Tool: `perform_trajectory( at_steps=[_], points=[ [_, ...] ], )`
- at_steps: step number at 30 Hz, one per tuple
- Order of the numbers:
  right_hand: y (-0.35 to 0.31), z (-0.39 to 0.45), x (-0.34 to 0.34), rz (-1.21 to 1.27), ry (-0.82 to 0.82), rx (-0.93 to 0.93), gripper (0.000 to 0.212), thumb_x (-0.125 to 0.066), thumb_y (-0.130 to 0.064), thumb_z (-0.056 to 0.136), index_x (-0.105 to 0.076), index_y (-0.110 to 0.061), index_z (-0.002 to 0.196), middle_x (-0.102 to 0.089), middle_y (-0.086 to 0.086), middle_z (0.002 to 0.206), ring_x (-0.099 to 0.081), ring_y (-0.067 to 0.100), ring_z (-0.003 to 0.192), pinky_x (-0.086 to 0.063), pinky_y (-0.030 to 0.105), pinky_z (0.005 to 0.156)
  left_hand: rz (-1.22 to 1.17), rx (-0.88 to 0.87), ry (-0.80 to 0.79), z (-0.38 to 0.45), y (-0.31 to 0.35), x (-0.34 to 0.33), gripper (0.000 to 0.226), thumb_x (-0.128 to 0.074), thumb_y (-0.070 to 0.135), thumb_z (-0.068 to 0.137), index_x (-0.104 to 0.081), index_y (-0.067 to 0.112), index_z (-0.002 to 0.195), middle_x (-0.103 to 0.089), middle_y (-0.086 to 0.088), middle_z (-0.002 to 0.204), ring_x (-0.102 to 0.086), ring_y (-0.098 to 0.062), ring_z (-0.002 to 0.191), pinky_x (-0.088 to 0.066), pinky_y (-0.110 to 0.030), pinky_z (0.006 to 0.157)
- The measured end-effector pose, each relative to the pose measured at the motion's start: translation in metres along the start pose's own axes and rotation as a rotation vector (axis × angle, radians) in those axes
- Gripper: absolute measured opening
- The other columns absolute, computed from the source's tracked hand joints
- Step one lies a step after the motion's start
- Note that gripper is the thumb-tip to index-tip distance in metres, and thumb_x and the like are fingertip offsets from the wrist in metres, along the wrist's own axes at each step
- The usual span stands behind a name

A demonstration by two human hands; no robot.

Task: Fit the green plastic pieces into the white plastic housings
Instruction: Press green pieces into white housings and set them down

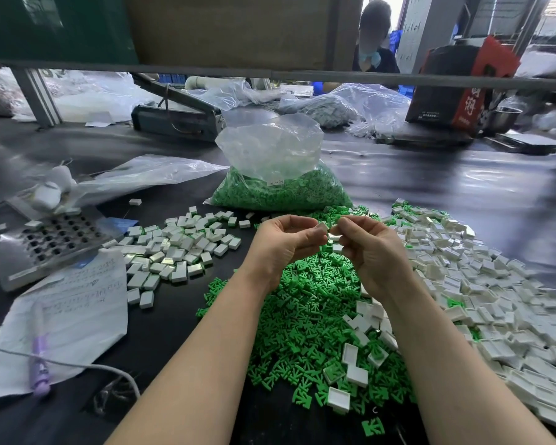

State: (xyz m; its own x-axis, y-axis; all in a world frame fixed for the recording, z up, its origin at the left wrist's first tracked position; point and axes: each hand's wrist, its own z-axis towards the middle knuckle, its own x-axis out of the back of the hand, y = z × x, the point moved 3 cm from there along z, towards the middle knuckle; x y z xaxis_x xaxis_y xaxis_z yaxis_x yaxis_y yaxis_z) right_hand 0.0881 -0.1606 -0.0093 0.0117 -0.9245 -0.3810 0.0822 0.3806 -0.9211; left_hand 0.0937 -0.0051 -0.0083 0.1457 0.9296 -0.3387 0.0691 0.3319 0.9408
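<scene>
Across the black table [430, 187], white housings [495, 284] heap at three o'clock, green pieces [302, 316] at six. Above them, left hand [283, 242] and right hand [369, 248] each pinch one small white housing [332, 234] between them.

Bag label [279, 182]: digits, too small to read. Red box [469, 101]: Chinese characters. Paper sheet [77, 303]: handwriting, illegible.

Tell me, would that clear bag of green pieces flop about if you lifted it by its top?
Probably. The bag is thin crinkled film, so its top would likely stretch and bunch. The green pieces inside sit loose, so the bottom would probably sag and shift. It looks fairly light for its bulk.
</scene>
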Motion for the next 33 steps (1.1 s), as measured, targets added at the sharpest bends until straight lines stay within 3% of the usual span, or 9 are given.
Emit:
perform_trajectory(
  at_steps=[3, 6, 9, 15, 21, 24, 27, 31, 33],
  points=[
    [0.0013, -0.0001, 0.0007, -0.018, 0.002, 0.013, 0.014, -0.074, -0.016, 0.073, -0.067, -0.010, 0.084, -0.069, 0.003, 0.070, -0.055, 0.010, 0.059, -0.046, 0.017, 0.050, 0.013, 0.001, -0.003, -0.0003, -0.0001, -0.0004, 0.022, -0.080, 0.008, 0.075, -0.067, 0.005, 0.093, -0.074, -0.010, 0.083, -0.072, -0.018, 0.077, -0.058, -0.024, 0.068],
    [0.0017, 0.0011, 0.0015, 0.025, 0.011, 0.001, 0.004, -0.065, -0.004, 0.087, -0.063, -0.008, 0.087, -0.071, 0.008, 0.076, -0.059, 0.013, 0.063, -0.049, 0.021, 0.053, 0.017, -0.007, -0.005, -0.0012, 0.0011, -0.0003, 0.021, -0.079, 0.008, 0.075, -0.066, 0.006, 0.092, -0.074, -0.008, 0.080, -0.072, -0.017, 0.076, -0.058, -0.024, 0.067],
    [0.0008, 0.0010, 0.0018, 0.041, 0.010, 0.001, 0.012, -0.056, 0.001, 0.092, -0.057, -0.009, 0.087, -0.072, 0.011, 0.079, -0.058, 0.015, 0.064, -0.049, 0.022, 0.055, 0.013, -0.011, 0.006, -0.0018, 0.0016, 0.0008, 0.018, -0.078, 0.006, 0.075, -0.066, 0.006, 0.089, -0.073, -0.009, 0.080, -0.070, -0.019, 0.077, -0.059, -0.024, 0.070],
    [-0.0003, -0.0028, -0.0018, -0.198, -0.026, 0.127, 0.013, -0.061, -0.002, 0.091, -0.070, -0.011, 0.089, -0.060, 0.007, 0.076, -0.048, 0.011, 0.062, -0.041, 0.020, 0.054, -0.010, -0.014, 0.002, -0.0034, 0.0032, 0.0012, 0.030, -0.082, 0.014, 0.061, -0.068, 0.006, 0.087, -0.073, -0.009, 0.080, -0.071, -0.019, 0.076, -0.058, -0.022, 0.067],
    [-0.0009, -0.0037, -0.0021, -0.326, -0.002, 0.214, 0.008, -0.068, -0.011, 0.088, -0.073, -0.016, 0.092, -0.066, -0.003, 0.070, -0.050, 0.009, 0.058, -0.046, 0.021, 0.055, 0.012, -0.012, -0.001, -0.0025, 0.0018, 0.0017, 0.031, -0.082, 0.017, 0.058, -0.071, 0.008, 0.086, -0.074, -0.009, 0.080, -0.072, -0.018, 0.076, -0.057, -0.022, 0.067],
    [-0.0007, -0.0033, -0.0013, -0.385, 0.012, 0.245, 0.003, -0.071, -0.012, 0.087, -0.071, -0.015, 0.087, -0.065, 0.001, 0.071, -0.051, 0.010, 0.057, -0.046, 0.022, 0.054, 0.016, -0.012, 0.004, -0.0031, 0.0026, 0.0018, 0.030, -0.082, 0.017, 0.059, -0.072, 0.008, 0.087, -0.075, -0.010, 0.081, -0.073, -0.018, 0.076, -0.057, -0.022, 0.066],
    [-0.0012, -0.0031, -0.0012, -0.437, 0.016, 0.289, 0.006, -0.072, -0.012, 0.086, -0.070, -0.017, 0.085, -0.066, -0.007, 0.066, -0.054, 0.006, 0.055, -0.046, 0.018, 0.054, 0.013, -0.011, 0.016, -0.0048, 0.0048, 0.0020, 0.030, -0.081, 0.016, 0.061, -0.071, 0.007, 0.087, -0.075, -0.011, 0.081, -0.073, -0.017, 0.075, -0.056, -0.020, 0.062],
    [-0.0037, -0.0038, -0.0061, -0.567, -0.008, 0.368, 0.011, -0.073, -0.011, 0.085, -0.071, -0.021, 0.083, -0.070, -0.008, 0.070, -0.060, -0.002, 0.060, -0.047, 0.012, 0.058, 0.059, -0.020, 0.050, -0.0077, 0.0068, 0.0019, 0.013, -0.076, 0.005, 0.078, -0.070, 0.005, 0.090, -0.074, -0.008, 0.074, -0.072, -0.014, 0.065, -0.045, -0.012, 0.043],
    [-0.0043, -0.0044, -0.0077, -0.598, -0.020, 0.380, 0.009, -0.074, -0.011, 0.084, -0.071, -0.019, 0.084, -0.070, -0.006, 0.073, -0.061, -0.002, 0.061, -0.047, 0.012, 0.058, 0.087, -0.040, 0.053, -0.0082, 0.0079, 0.0031, 0.009, -0.073, 0.002, 0.081, -0.071, 0.004, 0.090, -0.074, -0.010, 0.074, -0.072, -0.015, 0.065, -0.047, -0.013, 0.046]
  ],
)
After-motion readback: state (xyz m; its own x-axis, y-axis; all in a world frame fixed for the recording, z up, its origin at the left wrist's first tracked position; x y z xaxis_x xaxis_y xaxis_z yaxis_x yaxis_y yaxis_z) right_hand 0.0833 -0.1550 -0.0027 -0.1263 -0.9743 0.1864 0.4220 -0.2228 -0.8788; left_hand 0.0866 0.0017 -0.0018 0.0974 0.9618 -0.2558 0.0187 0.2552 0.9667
